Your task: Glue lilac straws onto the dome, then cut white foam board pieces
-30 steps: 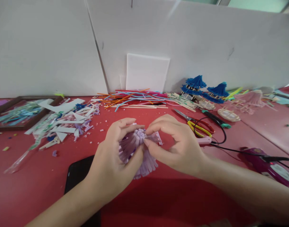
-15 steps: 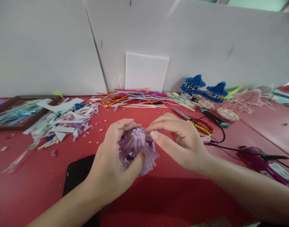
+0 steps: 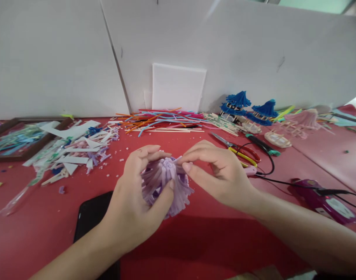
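My left hand (image 3: 140, 194) is wrapped round a small cone-shaped roof of lilac pipe cleaners (image 3: 178, 190), its thumb pressed on the near side. The strips fan down from a bunched top, and darker purple shows in gaps between them. My right hand (image 3: 221, 171) pinches a short lilac pipe-cleaner piece at the roof's upper right, thumb and forefinger together. Its tip shows just past my fingertips; the rest is hidden. Under my left forearm lies a black phone (image 3: 92, 217).
Scissors (image 3: 239, 149), a green-and-black tool (image 3: 262, 144) and a corded magenta device (image 3: 323, 202) lie to the right. Blue model roofs (image 3: 238, 99) and a pink one (image 3: 306, 118) stand behind. Loose pipe cleaners (image 3: 163, 120), scraps (image 3: 81, 149) and a brown frame (image 3: 9, 158) lie along the back and left.
The whole view has shifted slightly, so everything sits a little further left. My right fingertips have closed in on the roof's top right, and a lilac tip shows there.
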A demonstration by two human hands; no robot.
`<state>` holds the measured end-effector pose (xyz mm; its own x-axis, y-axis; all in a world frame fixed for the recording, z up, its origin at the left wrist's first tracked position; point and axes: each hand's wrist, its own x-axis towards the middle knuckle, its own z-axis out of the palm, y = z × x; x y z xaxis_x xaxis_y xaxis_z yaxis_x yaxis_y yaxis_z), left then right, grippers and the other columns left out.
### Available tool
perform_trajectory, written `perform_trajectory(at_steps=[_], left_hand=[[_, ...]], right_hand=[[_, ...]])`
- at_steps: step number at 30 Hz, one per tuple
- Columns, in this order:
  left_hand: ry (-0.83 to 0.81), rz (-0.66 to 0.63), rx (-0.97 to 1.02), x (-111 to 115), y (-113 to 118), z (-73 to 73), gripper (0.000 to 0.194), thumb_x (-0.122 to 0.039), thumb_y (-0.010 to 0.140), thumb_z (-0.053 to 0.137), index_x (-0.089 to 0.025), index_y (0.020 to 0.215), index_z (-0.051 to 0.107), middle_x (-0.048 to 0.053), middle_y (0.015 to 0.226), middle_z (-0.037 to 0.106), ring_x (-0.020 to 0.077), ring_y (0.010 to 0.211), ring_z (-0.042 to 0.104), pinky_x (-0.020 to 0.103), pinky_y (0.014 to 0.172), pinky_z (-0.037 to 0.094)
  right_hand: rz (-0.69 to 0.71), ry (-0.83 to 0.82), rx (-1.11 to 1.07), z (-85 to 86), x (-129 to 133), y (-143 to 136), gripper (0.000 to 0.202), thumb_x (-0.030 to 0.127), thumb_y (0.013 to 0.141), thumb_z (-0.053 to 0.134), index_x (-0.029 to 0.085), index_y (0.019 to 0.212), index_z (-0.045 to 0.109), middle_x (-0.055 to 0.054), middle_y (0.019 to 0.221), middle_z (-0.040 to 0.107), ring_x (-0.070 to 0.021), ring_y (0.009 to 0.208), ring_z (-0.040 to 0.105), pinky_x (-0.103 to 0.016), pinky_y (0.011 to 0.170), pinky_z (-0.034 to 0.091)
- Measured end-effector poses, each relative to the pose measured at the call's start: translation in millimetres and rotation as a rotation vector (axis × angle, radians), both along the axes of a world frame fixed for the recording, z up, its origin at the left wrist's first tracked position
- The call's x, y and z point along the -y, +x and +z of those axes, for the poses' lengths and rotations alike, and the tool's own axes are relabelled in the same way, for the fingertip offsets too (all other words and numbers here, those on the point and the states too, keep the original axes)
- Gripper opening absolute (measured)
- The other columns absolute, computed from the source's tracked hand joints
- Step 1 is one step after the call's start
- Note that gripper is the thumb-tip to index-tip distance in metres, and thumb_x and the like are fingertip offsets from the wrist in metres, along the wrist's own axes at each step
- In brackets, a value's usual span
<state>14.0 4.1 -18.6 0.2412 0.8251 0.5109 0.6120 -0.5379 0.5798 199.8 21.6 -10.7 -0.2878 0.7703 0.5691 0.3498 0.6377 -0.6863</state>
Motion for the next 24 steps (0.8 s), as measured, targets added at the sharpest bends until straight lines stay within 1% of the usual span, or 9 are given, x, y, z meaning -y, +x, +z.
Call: perform_trajectory(at_steps=[2,4,8,12,15,19,24], left_hand=[[0.005,0.021,-0.014,0,-1,-0.3,0.035,-0.027,0.083,0.055,-0.022,0.117,0.049,0.008,0.117,0.055,0.0217,0.114,0.056,0.034,0.088,0.053],[-0.006,0.042,-0.015,0,-2,-1.2,0.035,-0.029,0.083,0.056,-0.023,0.117,0.050,0.008,0.118,0.053,0.0226,0.115,0.055,0.035,0.088,0.053],[-0.054,0.037,0.022,0,-3,-3.3,0.039,-0.031,0.082,0.058,-0.025,0.119,0.047,0.007,0.121,0.051,0.0238,0.115,0.054,0.038,0.088,0.053],[-0.109,0.006,0.085,0,-3,-2.9,0.043,-0.030,0.082,0.058,-0.026,0.121,0.041,0.007,0.121,0.053,0.0222,0.110,0.057,0.039,0.090,0.052],[-0.116,0.004,0.097,0,-3,-2.3,0.042,-0.030,0.081,0.058,-0.026,0.120,0.041,0.008,0.121,0.052,0.0231,0.110,0.058,0.039,0.089,0.052],[-0.138,-0.005,0.133,1,-2,-2.3,0.044,-0.028,0.080,0.059,-0.026,0.119,0.039,0.007,0.117,0.057,0.0226,0.110,0.058,0.038,0.088,0.053],[-0.147,-0.007,0.150,1,0,-3.0,0.045,-0.026,0.079,0.059,-0.025,0.118,0.037,0.007,0.116,0.059,0.0206,0.111,0.059,0.033,0.085,0.054]], right_hand=[[0.022,0.009,0.009,-1.6,0,0,0.012,0.011,0.081,0.062,0.019,0.082,0.070,-0.002,0.078,0.072,-0.0149,0.074,0.061,-0.032,0.074,0.048],[0.044,0.020,0.012,-3.2,-1,0,0.011,0.011,0.079,0.064,0.019,0.083,0.070,-0.002,0.079,0.072,-0.0151,0.075,0.062,-0.033,0.075,0.048],[0.078,0.023,-0.012,-5.3,-5,1,0.009,0.014,0.079,0.069,0.021,0.084,0.071,-0.002,0.081,0.073,-0.0157,0.078,0.063,-0.034,0.078,0.048],[0.106,0.016,-0.039,-5.1,-9,1,0.007,0.015,0.078,0.071,0.021,0.082,0.071,-0.002,0.080,0.074,-0.0162,0.078,0.063,-0.035,0.079,0.048],[0.121,0.007,-0.048,-4.5,-10,0,0.006,0.015,0.078,0.071,0.020,0.081,0.072,-0.003,0.080,0.074,-0.0163,0.078,0.063,-0.036,0.080,0.048],[0.126,-0.036,-0.088,-4.4,-12,0,0.006,0.016,0.079,0.070,0.021,0.081,0.072,-0.003,0.079,0.072,-0.0167,0.079,0.063,-0.035,0.078,0.048],[0.149,-0.136,-0.129,-5.7,-17,-2,0.003,0.018,0.078,0.071,0.020,0.080,0.071,-0.001,0.078,0.070,-0.0151,0.079,0.062,-0.031,0.074,0.049]])
